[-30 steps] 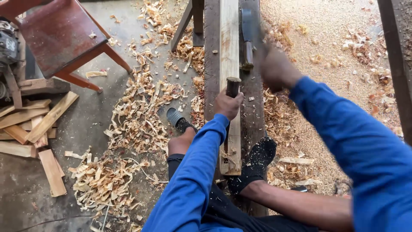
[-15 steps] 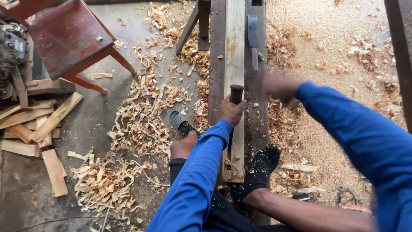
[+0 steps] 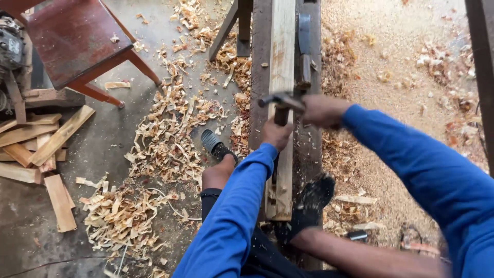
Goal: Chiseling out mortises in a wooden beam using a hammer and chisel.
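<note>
Hammer down on chisel

Hammer [image 3: 280, 99] is now seen low, head just above the chisel [image 3: 281, 116] top, blurred w/ motion. A sec ago the right hand [image 3: 321, 110] was held higher up the plank [image 3: 282, 62], well clear of the handle; half a sec ago it was on its way down. So a strike is judged to be landing or just landed, and the cut in the plank is prob. being driven deeper.

Left hand [image 3: 276, 135] is wrapped tight round the chisel, fingers closed on it, kept upright on the plank; its spot has barely shifted across the three views. Right hand is clenched on the hammer shaft, knuckles up. Hammer head sits directly over the left hand, nearly touching the chisel end; contact can't be told through the blur.

Plank is laid lengthwise on the dark bench [image 3: 260, 67], its near end pinned by a black-socked foot [image 3: 314, 198]. A second tool [image 3: 303, 46] w/ a metal blade is left on the bench beyond the hands. Shavings [image 3: 164, 149] are spread over the floor to the left; offcuts [image 3: 36, 149] and a red chair [image 3: 72, 41] are seen further left.
</note>
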